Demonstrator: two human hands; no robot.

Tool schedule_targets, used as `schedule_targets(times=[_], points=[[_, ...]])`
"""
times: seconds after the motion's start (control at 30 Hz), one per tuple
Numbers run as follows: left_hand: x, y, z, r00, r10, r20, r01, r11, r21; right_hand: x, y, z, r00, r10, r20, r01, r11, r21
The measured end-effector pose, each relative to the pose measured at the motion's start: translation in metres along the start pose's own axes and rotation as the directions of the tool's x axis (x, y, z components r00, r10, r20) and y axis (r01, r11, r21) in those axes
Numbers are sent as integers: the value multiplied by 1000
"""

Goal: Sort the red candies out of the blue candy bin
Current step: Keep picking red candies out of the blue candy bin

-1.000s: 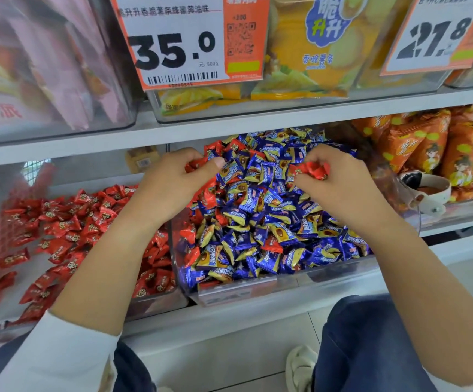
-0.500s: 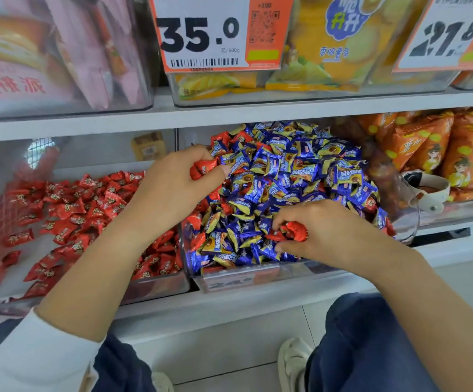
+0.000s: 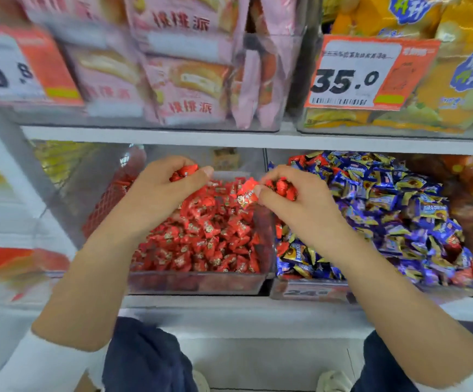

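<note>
On the lower shelf (image 3: pixel 229 302) stand 2 clear bins side by side. The blue candy bin (image 3: pixel 314 291) is on the right and it is heaped with blue candies (image 3: pixel 394 210); some red candies (image 3: pixel 282 246) lie mixed in along its left side and at the back. The red candy bin (image 3: pixel 198 282) on the left is full of red wrapped pieces. Above, on the upper shelf (image 3: pixel 173 135), are pink snack packs (image 3: pixel 190 86) and yellow snack bags (image 3: pixel 456 80), with a price tag (image 3: pixel 354 77) that reads 35.0. The picture is blurred, mostly on the left. The left hand (image 3: pixel 159 193) is over the red candy bin, its fingers curled round several red candies. The right hand (image 3: pixel 292 199) is over the wall between the 2 bins, fingers curled round a bunch of red candies, and 1 piece sticks out at the fingertips toward the red bin.
</note>
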State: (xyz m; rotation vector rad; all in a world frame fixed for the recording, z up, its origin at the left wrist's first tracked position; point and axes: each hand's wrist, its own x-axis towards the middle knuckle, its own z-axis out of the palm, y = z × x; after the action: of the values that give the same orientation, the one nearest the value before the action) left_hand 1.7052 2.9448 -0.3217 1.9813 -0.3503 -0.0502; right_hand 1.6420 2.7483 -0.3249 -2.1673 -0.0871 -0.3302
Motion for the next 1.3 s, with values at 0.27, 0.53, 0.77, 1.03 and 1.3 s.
schedule_targets(times=[0.27, 0.53, 0.77, 1.03, 1.3], points=[[6, -29, -29, 941, -331, 64, 337, 936, -106, 36, -14, 50, 935, 149, 322, -102, 982, -156], [13, -14, -10, 959, -279, 52, 284, 936, -207, -6, 40, -23, 995, 74, 59, -58, 968, -243], [4, 2, 85, 961, -101, 258, 26, 960, 279, -27, 69, -63, 962, 83, 260, 87, 809, -582], [19, 2, 109, 939, -47, 341, -119, 885, 450, 7, 86, -15, 831, 5, 556, 452, 575, -682], [23, 1, 109, 927, -77, 366, -120, 865, 487, 52, 90, -22, 839, 197, 506, 429, 333, -840]])
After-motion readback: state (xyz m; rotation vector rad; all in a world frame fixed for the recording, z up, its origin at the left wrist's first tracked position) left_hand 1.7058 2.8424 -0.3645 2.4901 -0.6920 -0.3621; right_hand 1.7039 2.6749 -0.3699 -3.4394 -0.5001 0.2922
